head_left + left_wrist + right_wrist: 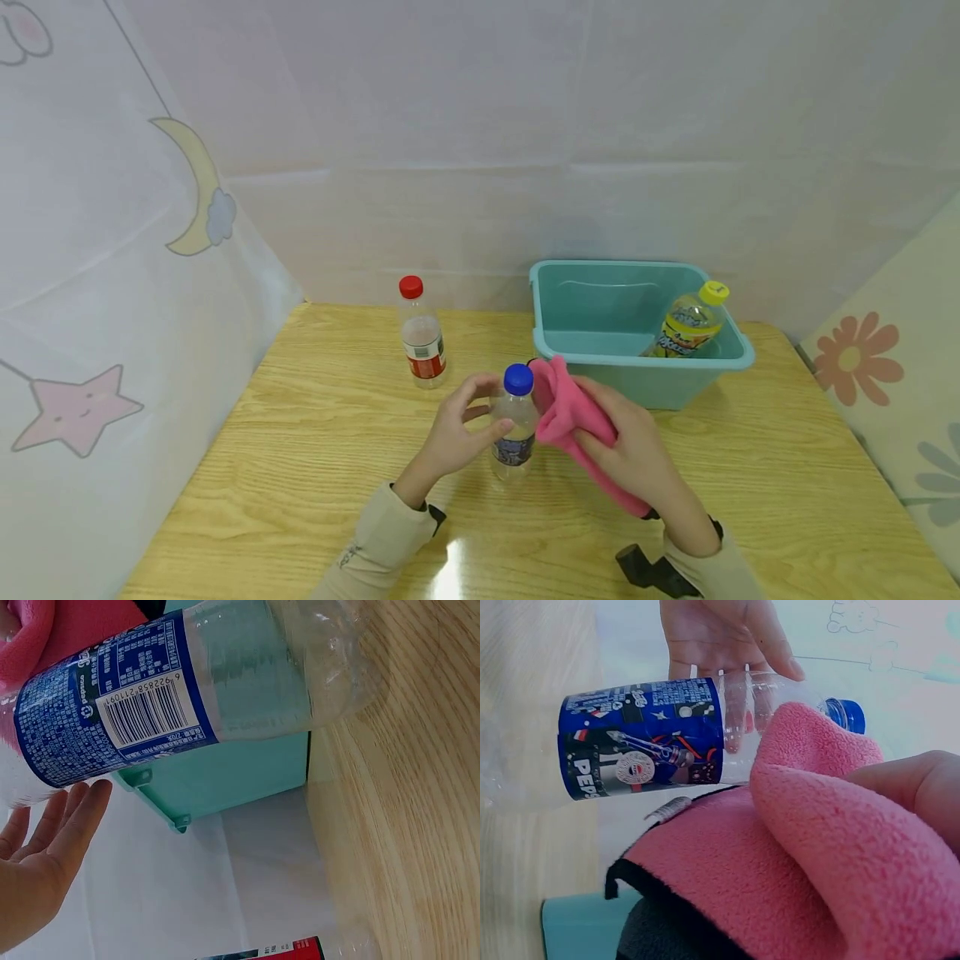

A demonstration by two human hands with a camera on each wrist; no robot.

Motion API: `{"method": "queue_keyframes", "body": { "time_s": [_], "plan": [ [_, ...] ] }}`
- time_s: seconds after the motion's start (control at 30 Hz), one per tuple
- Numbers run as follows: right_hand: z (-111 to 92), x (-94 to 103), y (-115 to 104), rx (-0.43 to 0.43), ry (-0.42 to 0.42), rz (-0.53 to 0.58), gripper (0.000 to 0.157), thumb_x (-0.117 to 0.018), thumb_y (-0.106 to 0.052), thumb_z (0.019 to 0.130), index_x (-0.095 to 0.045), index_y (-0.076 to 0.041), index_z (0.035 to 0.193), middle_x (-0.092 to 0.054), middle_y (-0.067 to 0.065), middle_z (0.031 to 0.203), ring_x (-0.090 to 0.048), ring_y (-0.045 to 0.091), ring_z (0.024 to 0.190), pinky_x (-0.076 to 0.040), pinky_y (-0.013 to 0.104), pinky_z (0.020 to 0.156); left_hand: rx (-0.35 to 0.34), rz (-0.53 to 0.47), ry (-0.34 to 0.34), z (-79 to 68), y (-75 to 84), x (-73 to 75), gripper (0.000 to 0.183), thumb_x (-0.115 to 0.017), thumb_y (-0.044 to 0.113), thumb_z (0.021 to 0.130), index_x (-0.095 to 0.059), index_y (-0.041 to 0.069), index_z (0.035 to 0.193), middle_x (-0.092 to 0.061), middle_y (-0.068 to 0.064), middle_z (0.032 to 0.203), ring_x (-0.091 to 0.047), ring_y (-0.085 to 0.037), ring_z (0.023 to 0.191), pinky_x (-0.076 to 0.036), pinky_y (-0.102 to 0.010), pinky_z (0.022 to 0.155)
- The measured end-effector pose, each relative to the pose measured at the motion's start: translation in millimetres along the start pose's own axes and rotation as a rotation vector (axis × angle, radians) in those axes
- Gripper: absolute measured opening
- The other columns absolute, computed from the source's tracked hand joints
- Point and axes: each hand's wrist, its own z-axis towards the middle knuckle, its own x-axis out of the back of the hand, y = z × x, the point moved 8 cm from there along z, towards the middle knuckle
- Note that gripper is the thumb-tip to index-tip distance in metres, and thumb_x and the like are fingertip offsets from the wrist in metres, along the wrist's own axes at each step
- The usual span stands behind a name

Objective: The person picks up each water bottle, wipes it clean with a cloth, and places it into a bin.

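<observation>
A clear plastic bottle (514, 427) with a blue cap and a blue Pepsi label stands upright on the table. My left hand (459, 427) is at its left side, thumb towards the front and fingers reaching behind, seen through the clear plastic in the right wrist view. In the left wrist view those fingers are nearly straight, fingertips right at the label. My right hand (632, 442) grips a folded pink towel (573, 412) with dark edging. The towel's folds lie against the bottle's right side, close below the cap in the right wrist view.
A teal bin (637, 383) stands behind my right hand. A yellow-capped bottle (684, 327) leans inside it. Back left stands a red-capped clear bottle (423, 337) on the wooden table (300, 467). White printed cloth (450, 167) hangs around the table.
</observation>
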Motion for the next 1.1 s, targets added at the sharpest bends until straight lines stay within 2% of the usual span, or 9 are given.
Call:
{"method": "queue_keyframes", "body": {
  "time_s": [0.17,0.33,0.57,0.8,0.97,1.1],
  "plan": [
    [5.2,-5.3,-4.2,0.029,-0.069,-0.029,0.06,-0.073,-0.001,0.07,-0.052,-0.006,0.125,-0.06,0.011,0.112,-0.058,0.022,0.088,-0.049,0.038,0.066,-0.027,-0.014,0.002,-0.6,1.6,1.4,0.045,-0.066,0.0,0.081,-0.049,-0.001,0.122,-0.055,-0.016,0.116,-0.052,-0.029,0.107,-0.05,-0.037,0.084],
    [7.3,-11.8,-7.8,0.042,-0.122,-0.072,0.058,-0.071,-0.001,0.071,-0.053,-0.006,0.126,-0.059,0.011,0.113,-0.059,0.024,0.089,-0.05,0.038,0.066,-0.035,-0.018,-0.003,-0.7,1.7,1.7,0.045,-0.066,-0.002,0.08,-0.05,-0.002,0.122,-0.056,-0.016,0.115,-0.054,-0.029,0.105,-0.05,-0.036,0.083],
    [7.4,-16.4,-11.5,0.034,-0.131,-0.085,0.058,-0.071,0.002,0.071,-0.053,-0.003,0.125,-0.06,0.013,0.112,-0.061,0.029,0.091,-0.052,0.042,0.069,-0.03,-0.009,-0.003,-0.5,5.4,1.7,0.046,-0.065,-0.007,0.078,-0.05,-0.005,0.121,-0.056,-0.019,0.114,-0.054,-0.032,0.104,-0.051,-0.039,0.082],
    [4.7,-21.9,-7.6,-0.012,-0.137,-0.067,0.058,-0.071,0.003,0.07,-0.052,0.001,0.125,-0.06,0.017,0.112,-0.06,0.032,0.092,-0.052,0.046,0.072,-0.036,0.016,-0.009,-0.7,32.2,2.5,0.043,-0.064,-0.009,0.078,-0.049,-0.011,0.118,-0.056,-0.024,0.112,-0.054,-0.034,0.101,-0.051,-0.041,0.08],
    [0.5,-28.2,0.1,-0.046,-0.119,-0.064,0.059,-0.072,0.002,0.07,-0.051,0.004,0.125,-0.059,0.019,0.111,-0.06,0.035,0.092,-0.052,0.047,0.073,-0.021,0.022,-0.007,-0.4,32.7,2.4,0.043,-0.064,-0.009,0.078,-0.049,-0.011,0.119,-0.056,-0.024,0.113,-0.054,-0.032,0.102,-0.051,-0.04,0.081],
    [-2.6,-33.8,6.2,-0.065,-0.118,-0.052,0.059,-0.072,0.002,0.07,-0.05,0.006,0.125,-0.059,0.02,0.111,-0.059,0.035,0.093,-0.051,0.047,0.074,-0.033,0.0,-0.005,-0.2,25.3,2.5,0.043,-0.064,-0.006,0.08,-0.049,-0.008,0.12,-0.056,-0.021,0.113,-0.054,-0.03,0.103,-0.051,-0.039,0.082]
  ]
}}
